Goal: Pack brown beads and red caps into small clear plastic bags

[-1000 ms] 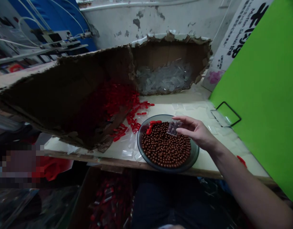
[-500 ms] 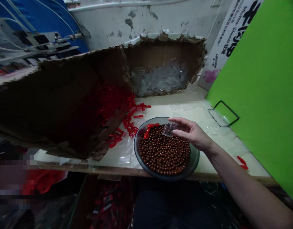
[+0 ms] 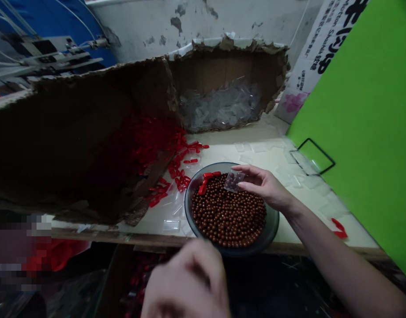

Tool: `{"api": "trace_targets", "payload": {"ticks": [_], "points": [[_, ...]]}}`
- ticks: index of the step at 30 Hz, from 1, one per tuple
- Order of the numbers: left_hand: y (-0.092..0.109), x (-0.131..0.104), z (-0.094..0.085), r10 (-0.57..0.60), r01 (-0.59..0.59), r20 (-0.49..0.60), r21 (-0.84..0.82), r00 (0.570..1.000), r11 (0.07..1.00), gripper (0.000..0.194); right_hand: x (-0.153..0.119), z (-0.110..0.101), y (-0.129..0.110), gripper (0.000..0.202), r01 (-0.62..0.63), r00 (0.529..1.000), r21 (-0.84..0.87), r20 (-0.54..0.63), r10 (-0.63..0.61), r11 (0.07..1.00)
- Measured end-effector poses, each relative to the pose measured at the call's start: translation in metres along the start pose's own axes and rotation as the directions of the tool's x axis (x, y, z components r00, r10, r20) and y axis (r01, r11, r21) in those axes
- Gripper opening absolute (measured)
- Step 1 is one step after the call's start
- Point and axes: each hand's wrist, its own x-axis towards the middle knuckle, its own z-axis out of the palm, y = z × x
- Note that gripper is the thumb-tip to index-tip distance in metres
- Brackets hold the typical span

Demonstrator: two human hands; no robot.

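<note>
My right hand (image 3: 264,185) pinches a small clear plastic case (image 3: 234,181) between thumb and fingertips, over the far side of the bowl. Several dark beads show through the case. Below it, round glossy brown beads (image 3: 227,216) fill much of a grey bowl (image 3: 272,229) at the table's front edge. A few red plastic pieces (image 3: 203,189) lie on the beads at the bowl's far left. My left hand (image 3: 189,282) is near the camera, below the bowl's front rim. It looks curled, but motion smears its fingers, and whatever it may hold cannot be made out.
A torn cardboard box (image 3: 166,81) on the left holds a heap of red pieces (image 3: 146,137) and clear plastic pieces (image 3: 223,106). Clear pieces and a red part (image 3: 339,229) lie on the white table (image 3: 219,145). A green panel (image 3: 365,132) stands at right.
My left hand has come into view at the bottom, in front of the bowl. The right hand keeps its hold on the clear case, almost unmoved; the view has shifted slightly.
</note>
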Motion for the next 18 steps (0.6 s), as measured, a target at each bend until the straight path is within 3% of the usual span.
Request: {"api": "trace_targets", "payload": {"ticks": [3,5,9,13,16,18], "points": [[-0.03,0.039,-0.003,0.008,-0.01,-0.102,-0.017,0.995,1.0,0.018,0.002,0.001,-0.002,0.045,-0.017,1.0,0.003,0.012,0.017,1.0],[-0.05,0.064,-0.003,-0.057,0.049,-0.16,-0.05,0.985,0.998,0.027,0.003,0.002,-0.003,0.046,-0.028,0.999,-0.009,0.022,0.028,1.0],[-0.08,0.095,0.007,-0.197,0.183,-0.043,-0.214,0.979,0.959,0.034,0.007,0.008,-0.001,0.043,-0.007,0.998,-0.058,0.057,0.011,0.998],[-0.092,0.104,0.015,-0.254,0.246,0.01,-0.294,0.967,0.924,0.032,0.011,0.025,-0.003,0.04,0.034,0.986,-0.131,0.164,-0.012,0.991],[-0.09,0.105,0.003,-0.211,0.178,-0.082,-0.298,0.974,0.938,0.025,0.02,0.036,-0.008,0.04,0.067,0.976,-0.173,0.217,-0.029,0.983],[-0.085,0.104,-0.013,-0.14,0.077,-0.186,-0.308,0.973,0.948,0.024,0.03,0.038,-0.009,0.039,0.08,0.984,-0.21,0.173,-0.043,0.974]]}}
